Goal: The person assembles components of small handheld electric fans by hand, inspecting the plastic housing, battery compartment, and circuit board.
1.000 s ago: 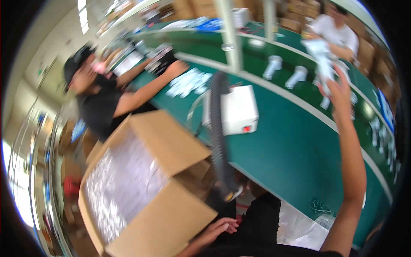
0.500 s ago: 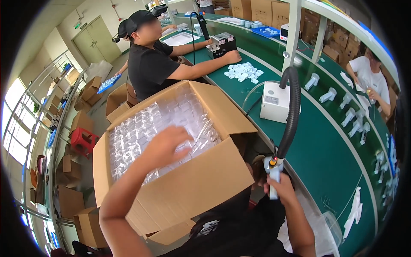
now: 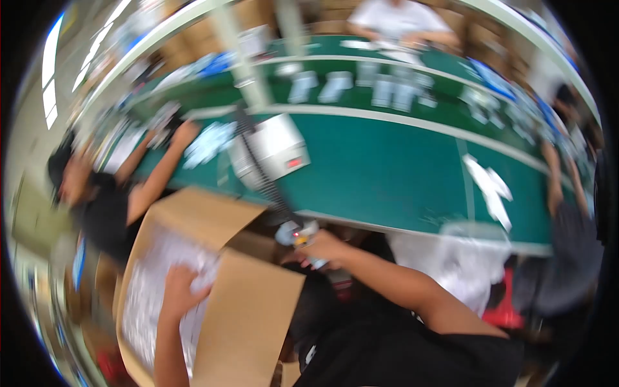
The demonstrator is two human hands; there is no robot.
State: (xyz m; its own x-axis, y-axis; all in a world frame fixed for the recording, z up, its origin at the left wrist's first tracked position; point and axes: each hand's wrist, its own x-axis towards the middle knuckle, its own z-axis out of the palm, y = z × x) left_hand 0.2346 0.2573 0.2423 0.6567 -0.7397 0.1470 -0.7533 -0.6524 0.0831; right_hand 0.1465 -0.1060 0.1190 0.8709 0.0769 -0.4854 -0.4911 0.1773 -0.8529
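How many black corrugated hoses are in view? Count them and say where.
1: the black corrugated hose slants down in front of the white box, ending at the right hand. Others may be hidden.

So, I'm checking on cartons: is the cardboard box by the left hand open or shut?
The box is open: its flaps are spread outward, and whitish, shiny contents, though blurred, show inside by the left hand.

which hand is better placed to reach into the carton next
Probably left: the left hand is over the clear plastic packing in the carton and looks empty; the right hand, outside it, grips a light-blue part at the end of the black hose.
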